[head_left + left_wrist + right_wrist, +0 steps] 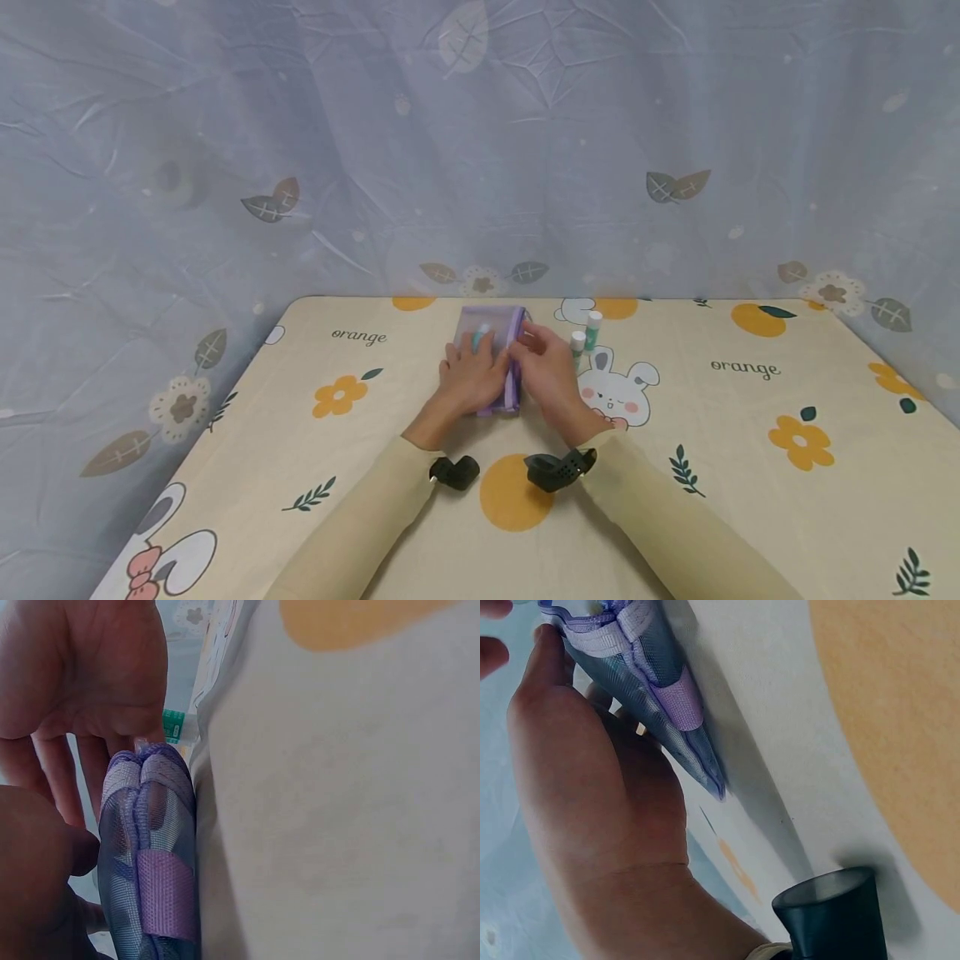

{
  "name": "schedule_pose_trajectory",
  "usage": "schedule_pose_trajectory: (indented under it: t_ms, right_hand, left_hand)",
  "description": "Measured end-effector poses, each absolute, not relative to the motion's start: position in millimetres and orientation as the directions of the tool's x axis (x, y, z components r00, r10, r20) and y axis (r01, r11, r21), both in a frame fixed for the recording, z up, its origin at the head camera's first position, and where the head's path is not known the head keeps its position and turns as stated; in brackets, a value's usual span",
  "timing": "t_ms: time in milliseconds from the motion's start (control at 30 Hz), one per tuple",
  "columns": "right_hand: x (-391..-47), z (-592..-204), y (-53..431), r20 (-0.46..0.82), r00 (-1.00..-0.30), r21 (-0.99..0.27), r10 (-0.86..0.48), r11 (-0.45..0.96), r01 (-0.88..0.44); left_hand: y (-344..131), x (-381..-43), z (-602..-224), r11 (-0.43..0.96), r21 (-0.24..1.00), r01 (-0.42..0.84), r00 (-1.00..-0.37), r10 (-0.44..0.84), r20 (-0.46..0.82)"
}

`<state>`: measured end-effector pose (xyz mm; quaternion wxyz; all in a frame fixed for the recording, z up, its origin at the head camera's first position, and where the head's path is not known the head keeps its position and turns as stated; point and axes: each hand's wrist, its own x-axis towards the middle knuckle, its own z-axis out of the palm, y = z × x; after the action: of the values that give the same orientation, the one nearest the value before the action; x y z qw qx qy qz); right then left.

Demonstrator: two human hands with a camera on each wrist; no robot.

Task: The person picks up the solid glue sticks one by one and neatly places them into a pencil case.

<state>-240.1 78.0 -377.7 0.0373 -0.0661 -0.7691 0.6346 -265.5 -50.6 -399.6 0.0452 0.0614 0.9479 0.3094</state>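
Curtained nook, homelike in look; which room, cannot tell. Grey-blue curtain [480, 150], leaf-and-flower pattern, hangs behind and along both sides. Cream tablecloth [787, 517] in front, cartoon-rabbit, fruit and flower print, lettered "orange".

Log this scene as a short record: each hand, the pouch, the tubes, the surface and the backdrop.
Left hand: left hand rests on top of the pouch
Right hand: right hand at the pouch's right edge; grip unclear
Pouch: purple mesh pouch, lying under the left hand
In pouch: teal-and-white item, apparently seen through the mesh
Tubes: two green-and-white tubes, just beyond the right hand
Surface: cream cloth printed with flowers, oranges and rabbits
Backdrop: pale curtain with leaf prints
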Motion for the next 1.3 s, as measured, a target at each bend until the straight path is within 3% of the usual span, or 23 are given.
schedule_pose_trajectory:
  t_ms: [333, 567, 1300]
  right_hand:
    - [-238, -376, 83, 0.116, -0.990, -0.965, 0.084, 0.244, -0.092]
    - [-235, -364, 89, 0.226, -0.973, -0.928, 0.050, 0.315, -0.199]
    - [-233, -343, 114, 0.304, -0.950, -0.877, 0.073, 0.412, -0.249]
  left_hand:
    - [-51, -254, -388, 0.801, 0.589, 0.110, -0.989, 0.147, -0.017]
    - [-51, -264, -399, 0.802, 0.589, 0.097, -0.986, 0.158, -0.053]
    - [-51, -258, -393, 0.788, 0.608, 0.091, -0.986, 0.156, -0.055]
